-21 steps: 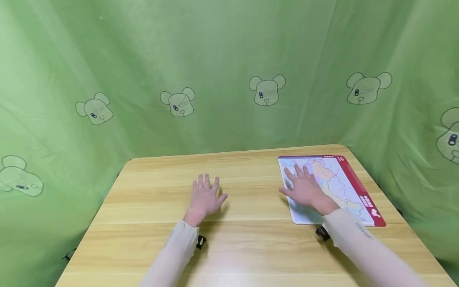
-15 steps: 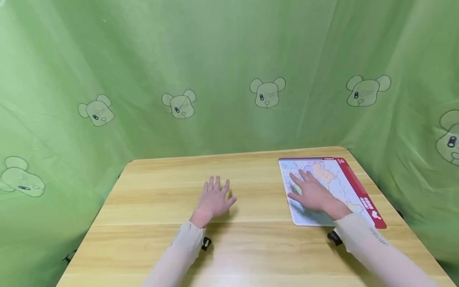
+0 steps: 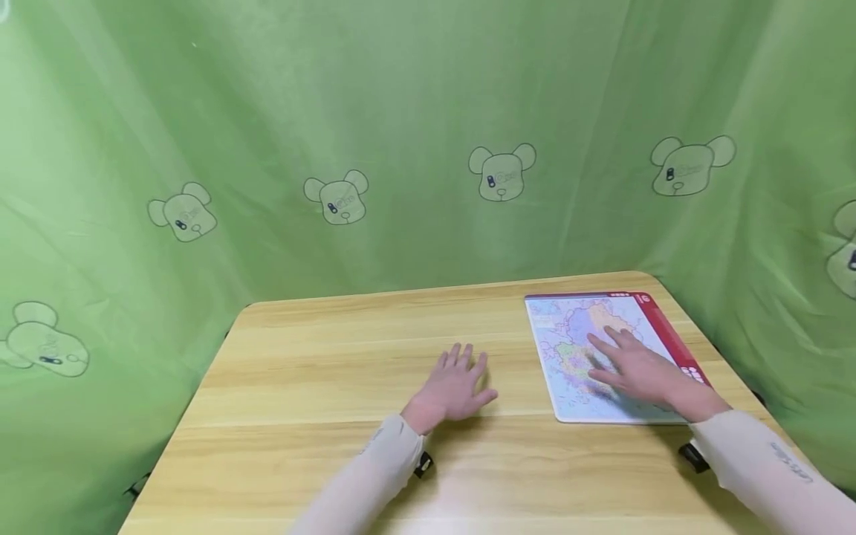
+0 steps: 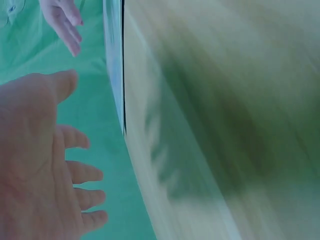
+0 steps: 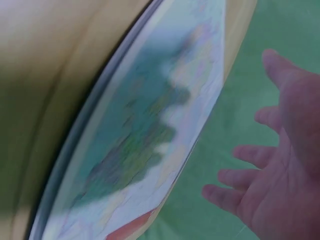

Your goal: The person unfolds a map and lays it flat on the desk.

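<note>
Flat rectangular map board [image 3: 605,349], pastel regions, red right border, on wooden table [image 3: 321,371]. Right hand [image 3: 638,369] above it, fingers spread, released; left hand [image 3: 451,388] likewise released.

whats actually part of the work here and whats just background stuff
In use:
- map board, flat on the table's right side
- right hand, open above the board
- left hand, open beside it

Just there:
- wooden table
- green bear-print cloth

Left hand [image 3: 453,388] flat, fingers spread; right hand [image 3: 640,368] flat, fingers extended; both palms down.
</note>
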Action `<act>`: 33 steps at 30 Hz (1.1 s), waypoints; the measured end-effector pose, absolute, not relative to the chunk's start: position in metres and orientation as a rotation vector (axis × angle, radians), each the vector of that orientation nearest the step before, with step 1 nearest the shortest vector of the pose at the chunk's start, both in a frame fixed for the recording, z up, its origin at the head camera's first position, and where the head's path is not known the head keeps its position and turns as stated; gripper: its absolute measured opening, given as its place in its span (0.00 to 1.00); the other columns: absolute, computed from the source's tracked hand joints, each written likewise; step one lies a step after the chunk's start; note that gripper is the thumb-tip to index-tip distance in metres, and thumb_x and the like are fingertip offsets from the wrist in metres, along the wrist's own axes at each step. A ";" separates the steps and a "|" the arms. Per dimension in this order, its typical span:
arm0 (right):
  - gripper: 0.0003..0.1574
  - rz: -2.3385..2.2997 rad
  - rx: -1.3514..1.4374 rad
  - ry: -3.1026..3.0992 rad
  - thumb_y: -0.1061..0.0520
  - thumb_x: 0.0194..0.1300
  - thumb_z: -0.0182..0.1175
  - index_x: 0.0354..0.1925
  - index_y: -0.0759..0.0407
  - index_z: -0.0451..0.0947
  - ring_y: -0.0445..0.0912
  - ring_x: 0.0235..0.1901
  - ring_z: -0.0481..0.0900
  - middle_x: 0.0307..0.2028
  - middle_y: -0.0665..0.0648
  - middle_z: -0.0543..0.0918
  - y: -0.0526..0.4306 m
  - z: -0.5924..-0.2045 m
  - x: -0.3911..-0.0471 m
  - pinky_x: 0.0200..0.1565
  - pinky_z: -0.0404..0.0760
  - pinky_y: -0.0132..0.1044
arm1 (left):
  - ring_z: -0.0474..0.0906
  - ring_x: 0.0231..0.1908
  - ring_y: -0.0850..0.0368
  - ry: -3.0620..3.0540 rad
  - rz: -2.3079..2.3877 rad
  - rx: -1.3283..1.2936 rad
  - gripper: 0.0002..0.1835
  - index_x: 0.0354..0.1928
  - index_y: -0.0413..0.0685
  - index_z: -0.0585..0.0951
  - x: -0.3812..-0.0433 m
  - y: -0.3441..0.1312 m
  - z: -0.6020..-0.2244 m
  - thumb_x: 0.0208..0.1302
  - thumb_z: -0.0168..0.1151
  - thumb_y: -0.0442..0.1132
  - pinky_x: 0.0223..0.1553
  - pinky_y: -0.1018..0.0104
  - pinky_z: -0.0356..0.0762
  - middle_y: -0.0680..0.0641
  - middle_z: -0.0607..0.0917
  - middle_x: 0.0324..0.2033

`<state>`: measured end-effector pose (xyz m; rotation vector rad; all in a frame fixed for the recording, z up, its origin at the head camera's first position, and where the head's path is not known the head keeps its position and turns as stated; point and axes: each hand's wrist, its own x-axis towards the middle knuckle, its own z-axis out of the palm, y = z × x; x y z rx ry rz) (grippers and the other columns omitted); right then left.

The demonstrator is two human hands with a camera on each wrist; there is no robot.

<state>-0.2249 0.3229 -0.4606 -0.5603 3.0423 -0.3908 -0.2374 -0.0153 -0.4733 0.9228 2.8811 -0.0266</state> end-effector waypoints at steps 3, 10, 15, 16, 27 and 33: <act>0.48 -0.371 -0.592 3.053 0.37 0.62 0.59 0.67 0.67 0.61 0.77 0.62 0.52 0.65 0.79 0.56 0.333 -0.463 -0.220 0.58 0.56 0.69 | 0.42 0.71 0.42 2.863 -0.059 0.974 0.39 0.75 0.53 0.49 -0.234 -0.003 -0.476 0.69 0.34 0.66 0.69 0.51 0.44 0.41 0.50 0.72; 0.48 -0.354 -0.651 3.045 0.38 0.60 0.62 0.66 0.68 0.63 0.77 0.59 0.56 0.63 0.79 0.60 0.360 -0.471 -0.208 0.56 0.60 0.70 | 0.42 0.71 0.46 2.829 -0.117 1.074 0.40 0.75 0.54 0.50 -0.228 0.032 -0.478 0.68 0.33 0.68 0.70 0.54 0.45 0.43 0.49 0.73; 0.48 -0.350 -0.697 3.035 0.38 0.60 0.62 0.67 0.64 0.62 0.75 0.60 0.57 0.63 0.78 0.60 0.374 -0.478 -0.203 0.55 0.62 0.69 | 0.42 0.72 0.47 2.811 -0.166 1.106 0.40 0.75 0.57 0.49 -0.230 0.051 -0.485 0.67 0.31 0.69 0.70 0.55 0.44 0.45 0.48 0.73; 0.48 -0.341 -0.708 3.034 0.37 0.60 0.61 0.68 0.63 0.61 0.74 0.60 0.58 0.63 0.77 0.60 0.376 -0.479 -0.202 0.55 0.62 0.69 | 0.42 0.72 0.48 2.808 -0.183 1.109 0.40 0.75 0.57 0.49 -0.230 0.054 -0.487 0.67 0.30 0.69 0.70 0.55 0.44 0.45 0.48 0.73; 0.46 -0.446 -0.732 3.022 0.39 0.57 0.64 0.67 0.59 0.64 0.78 0.61 0.52 0.64 0.78 0.58 0.393 -0.490 -0.187 0.61 0.51 0.69 | 0.40 0.72 0.51 2.784 -0.296 1.120 0.41 0.75 0.62 0.45 -0.230 0.093 -0.497 0.65 0.26 0.72 0.70 0.58 0.44 0.48 0.44 0.74; 0.47 -0.367 -0.754 3.049 0.38 0.57 0.64 0.69 0.53 0.63 0.80 0.59 0.54 0.63 0.79 0.59 0.397 -0.499 -0.185 0.56 0.56 0.72 | 0.37 0.72 0.53 2.757 -0.336 1.122 0.41 0.75 0.61 0.44 -0.229 0.110 -0.501 0.64 0.23 0.72 0.70 0.60 0.44 0.49 0.43 0.74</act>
